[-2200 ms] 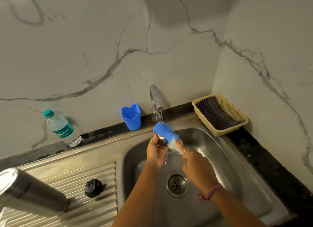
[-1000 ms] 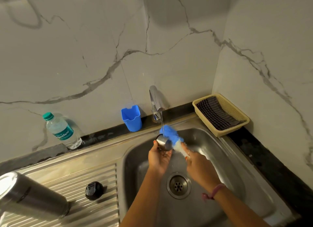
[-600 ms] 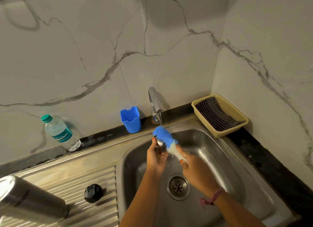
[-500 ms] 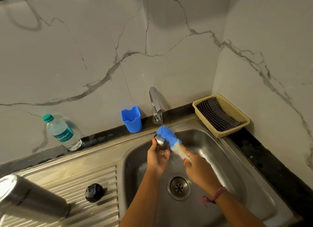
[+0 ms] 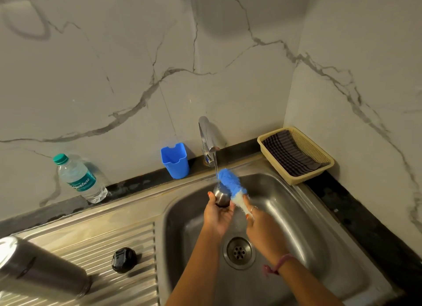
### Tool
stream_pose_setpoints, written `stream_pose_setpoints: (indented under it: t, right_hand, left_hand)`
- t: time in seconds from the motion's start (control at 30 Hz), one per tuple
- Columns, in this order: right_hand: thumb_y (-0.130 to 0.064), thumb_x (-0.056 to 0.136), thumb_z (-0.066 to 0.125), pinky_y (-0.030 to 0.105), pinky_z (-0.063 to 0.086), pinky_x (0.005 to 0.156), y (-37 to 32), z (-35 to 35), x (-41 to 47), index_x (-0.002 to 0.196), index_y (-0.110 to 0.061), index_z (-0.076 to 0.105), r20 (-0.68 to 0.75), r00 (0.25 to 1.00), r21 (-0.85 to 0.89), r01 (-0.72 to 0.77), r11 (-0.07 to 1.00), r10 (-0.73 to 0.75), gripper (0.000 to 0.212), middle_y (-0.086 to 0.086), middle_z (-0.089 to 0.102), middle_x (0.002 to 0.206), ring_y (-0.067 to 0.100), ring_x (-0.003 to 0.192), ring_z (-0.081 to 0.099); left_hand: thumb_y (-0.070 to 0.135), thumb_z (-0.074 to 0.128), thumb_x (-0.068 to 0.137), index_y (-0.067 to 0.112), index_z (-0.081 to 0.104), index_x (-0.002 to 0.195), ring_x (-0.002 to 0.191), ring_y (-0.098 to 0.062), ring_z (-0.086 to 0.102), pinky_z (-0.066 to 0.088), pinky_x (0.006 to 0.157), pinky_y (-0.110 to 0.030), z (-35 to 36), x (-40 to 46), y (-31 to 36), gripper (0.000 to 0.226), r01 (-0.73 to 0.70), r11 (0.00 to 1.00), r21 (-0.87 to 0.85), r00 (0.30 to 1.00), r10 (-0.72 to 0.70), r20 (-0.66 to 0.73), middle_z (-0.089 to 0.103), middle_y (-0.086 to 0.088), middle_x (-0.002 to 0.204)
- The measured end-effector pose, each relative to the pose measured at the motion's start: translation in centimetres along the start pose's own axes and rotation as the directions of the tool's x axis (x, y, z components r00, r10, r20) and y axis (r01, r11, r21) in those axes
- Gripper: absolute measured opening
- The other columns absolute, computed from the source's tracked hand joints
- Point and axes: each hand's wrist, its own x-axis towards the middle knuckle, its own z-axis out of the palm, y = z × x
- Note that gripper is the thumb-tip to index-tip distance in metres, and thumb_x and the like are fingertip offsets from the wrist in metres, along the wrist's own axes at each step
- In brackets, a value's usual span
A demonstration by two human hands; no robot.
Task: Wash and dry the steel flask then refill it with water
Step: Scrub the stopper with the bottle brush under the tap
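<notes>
Here, left hand [image 5: 218,215] holding steel cap [image 5: 221,197], mostly hidden; flask [image 5: 34,269] cropped

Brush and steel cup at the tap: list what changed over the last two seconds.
The blue brush in the right hand worked back and forth over the small steel cup gripped by the left hand. Both grips, running tap, flask and black lid stayed.

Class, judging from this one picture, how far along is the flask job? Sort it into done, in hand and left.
Done: the steel flask lies opened on the drainboard, its black lid beside it.
In hand: under the running tap, the left hand holds a small steel cup while the right hand scrubs it with a blue brush.
Left: drying, perhaps with the cloth in the basket, then refilling.
</notes>
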Motion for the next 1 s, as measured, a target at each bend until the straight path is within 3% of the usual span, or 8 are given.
stream_pose_setpoints:
  t: [0.1,0.2,0.3,0.37,0.53,0.67,0.8,1.0]
  right_hand:
    - [-0.019,0.098,0.038,0.015,0.040,0.059,0.6,1.0,-1.4,0.147,-0.049,0.002,0.013,0.995,-0.107,0.097,0.990,-0.096,0.068,-0.007,0.051,0.101,0.006,0.072,0.055]
    - [-0.018,0.096,0.038,0.026,0.046,0.071,1.5,2.1,-3.2,0.143,-0.053,-0.005,0.039,0.990,-0.153,0.139,0.978,-0.134,0.073,-0.007,0.050,0.107,0.015,0.081,0.061]
    - [-0.018,0.097,0.040,0.017,0.038,0.059,2.3,1.5,-1.9,0.148,-0.047,0.004,-0.024,0.997,-0.111,0.070,0.991,-0.073,0.069,-0.009,0.046,0.096,0.009,0.070,0.051]
    - [-0.018,0.098,0.041,0.015,0.035,0.055,2.4,0.9,-0.2,0.150,-0.042,0.012,-0.049,0.997,-0.083,0.052,0.995,-0.056,0.064,-0.008,0.046,0.094,0.007,0.068,0.047]
    - [-0.017,0.096,0.043,0.013,0.032,0.054,1.3,0.6,-0.3,0.149,-0.044,0.005,-0.014,0.979,-0.230,0.196,0.953,-0.204,0.070,-0.007,0.054,0.109,0.005,0.063,0.048]
    - [-0.009,0.074,0.066,0.020,0.039,0.046,3.3,1.9,-2.7,0.146,-0.045,0.021,-0.019,0.972,-0.299,0.220,0.929,-0.236,0.092,-0.010,0.059,0.088,0.009,0.051,0.056]
    - [-0.014,0.089,0.053,0.021,0.035,0.047,4.9,1.2,-2.1,0.145,-0.051,0.012,-0.066,0.982,-0.201,0.163,0.966,-0.180,0.078,-0.009,0.058,0.095,0.012,0.056,0.056]
    - [-0.019,0.098,0.041,0.022,0.044,0.060,3.0,0.2,2.0,0.148,-0.044,0.010,-0.085,0.989,-0.127,0.109,0.986,-0.120,0.064,-0.004,0.055,0.098,0.010,0.072,0.054]
  left_hand:
    - [0.042,0.047,0.103,-0.001,0.059,0.123,0.097,-0.032,0.067,0.059,0.081,-0.046,-0.4,0.6,0.7,0.049,0.010,1.000,-0.012,1.000,-0.010,0.005,0.072,-0.022,0.100]
    - [0.039,0.049,0.102,0.000,0.055,0.132,0.094,-0.030,0.066,0.058,0.074,-0.044,-0.8,1.4,1.4,0.049,0.007,1.000,0.006,1.000,-0.007,-0.031,0.067,-0.019,0.105]
    - [0.046,0.048,0.101,-0.001,0.055,0.127,0.114,-0.033,0.062,0.059,0.079,-0.040,-0.6,0.9,1.2,0.054,0.018,0.999,-0.044,0.999,-0.020,-0.044,0.059,-0.026,0.129]
    - [0.047,0.049,0.100,-0.001,0.054,0.130,0.107,-0.032,0.063,0.058,0.076,-0.035,-0.5,0.5,0.8,0.056,0.026,0.999,-0.046,0.999,-0.028,-0.028,0.055,-0.028,0.135]
    - [0.043,0.048,0.102,-0.002,0.055,0.127,0.110,-0.035,0.063,0.058,0.087,-0.048,0.0,0.4,0.6,0.053,0.035,0.999,-0.029,0.999,-0.034,0.022,0.062,-0.025,0.126]
    - [0.038,0.047,0.103,-0.003,0.056,0.126,0.102,-0.034,0.064,0.057,0.083,-0.049,0.0,0.4,1.4,0.048,0.030,0.999,-0.020,1.000,-0.030,0.002,0.064,-0.023,0.119]
    - [0.045,0.049,0.101,-0.003,0.053,0.128,0.122,-0.035,0.059,0.058,0.072,-0.045,0.6,-0.1,1.8,0.055,0.044,0.992,-0.119,0.999,-0.044,-0.003,0.056,-0.029,0.133]
    - [0.043,0.055,0.098,0.000,0.048,0.138,0.117,-0.038,0.061,0.061,0.076,-0.046,1.1,-0.3,1.3,0.059,0.085,0.989,-0.121,0.995,-0.077,0.069,0.055,-0.031,0.134]
